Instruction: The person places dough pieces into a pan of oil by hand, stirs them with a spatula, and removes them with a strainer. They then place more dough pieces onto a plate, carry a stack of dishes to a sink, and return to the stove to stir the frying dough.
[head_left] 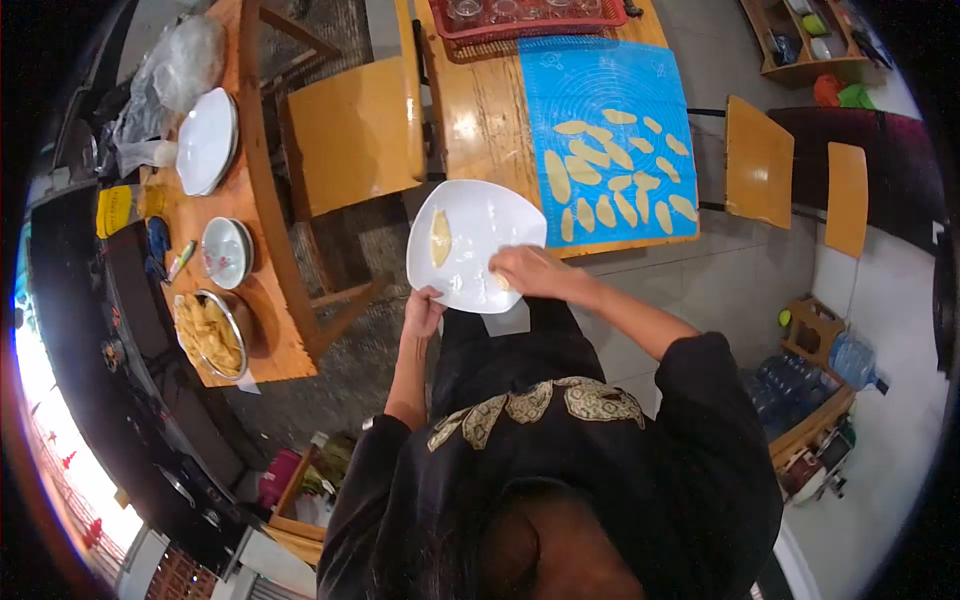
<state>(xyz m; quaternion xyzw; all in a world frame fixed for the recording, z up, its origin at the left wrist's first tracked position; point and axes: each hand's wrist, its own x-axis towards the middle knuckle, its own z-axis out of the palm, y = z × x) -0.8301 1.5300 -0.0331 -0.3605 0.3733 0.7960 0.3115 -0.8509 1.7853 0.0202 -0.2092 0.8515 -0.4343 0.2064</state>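
A white plate [470,215] is held over the floor beside the table, its near left rim gripped by my left hand [424,312]. One pale yellow, leaf-shaped dough piece [440,238] lies on its left side. Over the plate's right part is my right hand [525,272], its fingers closed around a small pale piece [500,281] that is mostly hidden. To the right, a blue mat [550,85] on the wooden table [480,120] bears several flat, elongated dough pieces [557,177].
A red basket [530,30] with glasses stands at the table's far end. On the left table [275,340] are stacked white plates [207,140], bowls [225,252] and a metal bowl of yellow food [210,335]. Chairs [350,135] stand between the tables and at the right.
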